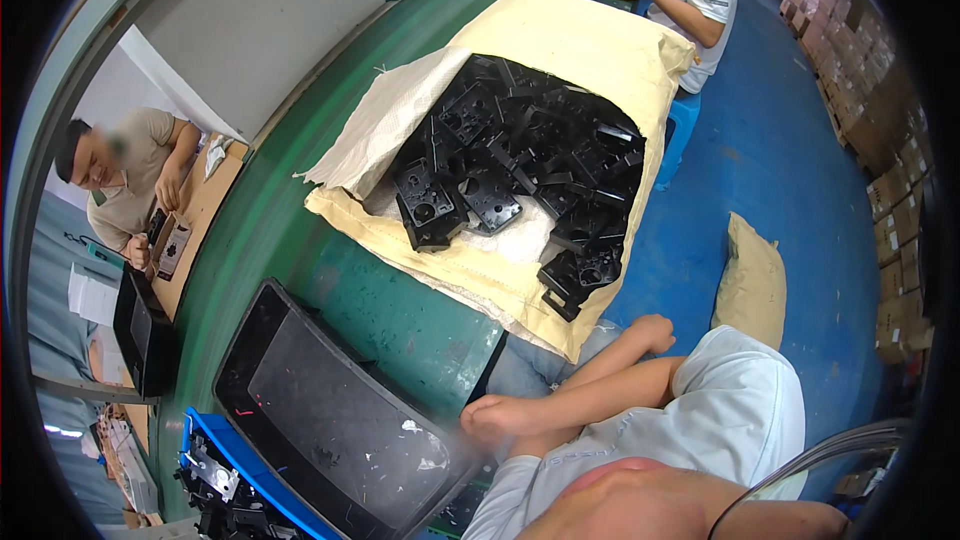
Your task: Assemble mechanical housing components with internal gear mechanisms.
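My forearms are crossed over my lap. My left hand (655, 332) reaches past the right forearm, fingers curled in, near the front edge of a large yellow woven sack (430, 262). Across the left arm lies my right hand (497, 417), loosely closed beside the rim of a black plastic tray (262, 315). I see nothing held in either hand; the right fingertips are partly blurred. The sack is open at the top and full of black moulded plastic parts (492, 200), heaped in a jumble.
A blue crate (232, 430) with black and metal parts stands beside the tray. At far left, a person (140, 165) handles parts at a bench; another sits on a blue stool (680, 130) beyond the sack. A filled yellow sack (752, 280) and stacked cartons (865, 90) are at right.
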Available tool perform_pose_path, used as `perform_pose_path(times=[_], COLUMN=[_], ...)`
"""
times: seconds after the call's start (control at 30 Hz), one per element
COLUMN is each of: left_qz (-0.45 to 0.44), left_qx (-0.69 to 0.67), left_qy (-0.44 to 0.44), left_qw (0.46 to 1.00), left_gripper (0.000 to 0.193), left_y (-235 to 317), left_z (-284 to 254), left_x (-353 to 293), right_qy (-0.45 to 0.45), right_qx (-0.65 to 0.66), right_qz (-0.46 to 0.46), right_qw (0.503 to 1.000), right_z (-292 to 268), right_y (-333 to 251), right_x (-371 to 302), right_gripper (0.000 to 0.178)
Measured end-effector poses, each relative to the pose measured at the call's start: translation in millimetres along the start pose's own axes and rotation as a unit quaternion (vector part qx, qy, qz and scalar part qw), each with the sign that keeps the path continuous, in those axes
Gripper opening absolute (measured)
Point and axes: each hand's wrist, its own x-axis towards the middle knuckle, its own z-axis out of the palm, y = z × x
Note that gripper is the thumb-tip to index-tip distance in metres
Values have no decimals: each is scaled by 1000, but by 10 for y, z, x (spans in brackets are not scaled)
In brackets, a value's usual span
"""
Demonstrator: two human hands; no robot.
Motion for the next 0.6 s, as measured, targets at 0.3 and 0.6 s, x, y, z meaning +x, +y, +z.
perform_pose_path(times=[0.3, 0.6], left_qz=[4, 6], left_qx=[3, 3], left_qy=[-6, 7], left_qw=[1000, 1000], left_gripper=[37, 37], left_y=[12, 38], left_z=[-10, -99], left_x=[-48, -112], right_qy=[2, -8], right_qx=[9, 11], right_qz=[-6, -16], right_qw=[1000, 1000], right_z=[-18, -39], right_y=[47, 57], right_x=[35, 51], right_gripper=[19, 19])
